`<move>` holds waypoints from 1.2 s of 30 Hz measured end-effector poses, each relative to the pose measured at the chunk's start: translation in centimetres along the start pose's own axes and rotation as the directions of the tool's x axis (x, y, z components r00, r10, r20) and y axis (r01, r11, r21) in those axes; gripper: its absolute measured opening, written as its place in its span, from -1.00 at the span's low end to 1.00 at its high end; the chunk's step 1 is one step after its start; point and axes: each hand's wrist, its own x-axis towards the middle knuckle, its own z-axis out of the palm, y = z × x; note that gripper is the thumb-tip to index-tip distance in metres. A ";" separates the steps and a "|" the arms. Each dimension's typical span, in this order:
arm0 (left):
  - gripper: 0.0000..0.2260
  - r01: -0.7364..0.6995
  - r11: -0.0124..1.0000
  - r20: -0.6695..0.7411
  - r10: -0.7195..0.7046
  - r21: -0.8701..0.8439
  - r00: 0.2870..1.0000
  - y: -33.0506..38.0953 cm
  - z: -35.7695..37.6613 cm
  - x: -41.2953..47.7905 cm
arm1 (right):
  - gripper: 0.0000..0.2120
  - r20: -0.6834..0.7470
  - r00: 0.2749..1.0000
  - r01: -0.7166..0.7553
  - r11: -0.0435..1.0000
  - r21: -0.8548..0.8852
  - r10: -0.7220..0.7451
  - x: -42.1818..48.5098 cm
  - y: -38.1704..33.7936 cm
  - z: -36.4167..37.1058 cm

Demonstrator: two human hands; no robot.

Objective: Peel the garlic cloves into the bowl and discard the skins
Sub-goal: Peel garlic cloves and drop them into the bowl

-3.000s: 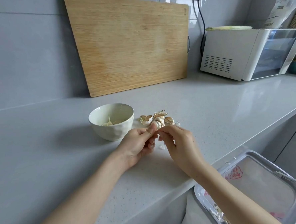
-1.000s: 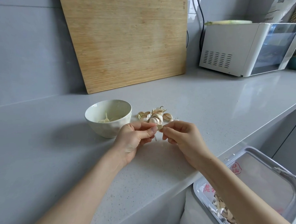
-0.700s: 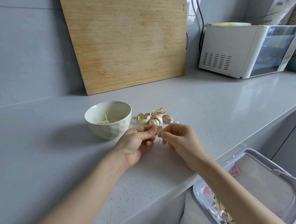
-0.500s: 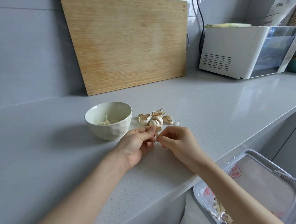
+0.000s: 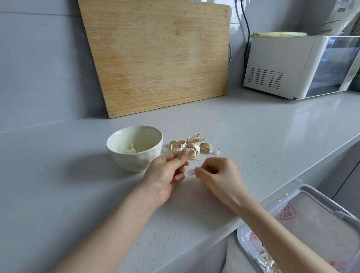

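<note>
Cream ceramic, the bowl (image 5: 134,162) sits at my left on the worktop (image 5: 51,186) with peeled garlic inside, close enough for a short drop. My left hand (image 5: 166,176) curls its fingers on one end of a pale, blurred garlic clove (image 5: 190,172). Unpeeled cloves (image 5: 193,146) lie just behind, within reach. My right hand (image 5: 219,174) pinches the clove's other end, likely stripping skin. Below the worktop's edge, far right, the open bin (image 5: 241,236) holds discarded skins.
</note>
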 end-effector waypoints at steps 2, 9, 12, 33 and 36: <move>-0.91 -0.063 0.988 0.015 0.061 0.139 0.998 -0.4 0.1 -0.3 | -0.76 -0.012 1.000 -0.014 0.998 0.055 0.014 -0.1 -0.1 -0.2; -0.85 -0.376 0.728 0.147 0.359 0.574 0.921 -0.8 -0.2 -0.6 | -0.49 0.046 0.999 0.022 0.993 0.117 -0.028 -0.2 -0.4 -0.4; -0.85 -0.495 0.614 0.236 0.456 0.615 0.858 -0.9 0.1 -0.9 | -0.58 0.062 0.997 0.033 0.995 0.089 -0.038 0.0 -0.1 -0.3; -0.84 -0.481 0.658 0.196 0.460 0.579 0.866 -0.3 -0.1 -1.0 | -0.72 0.169 0.985 -0.045 0.894 0.445 -0.035 -0.2 -0.4 -1.0; -0.86 -0.480 0.698 0.260 0.405 0.531 0.876 -0.5 0.2 -1.4 | -0.66 0.145 0.987 0.009 0.916 0.401 -0.073 -0.3 -0.4 -0.9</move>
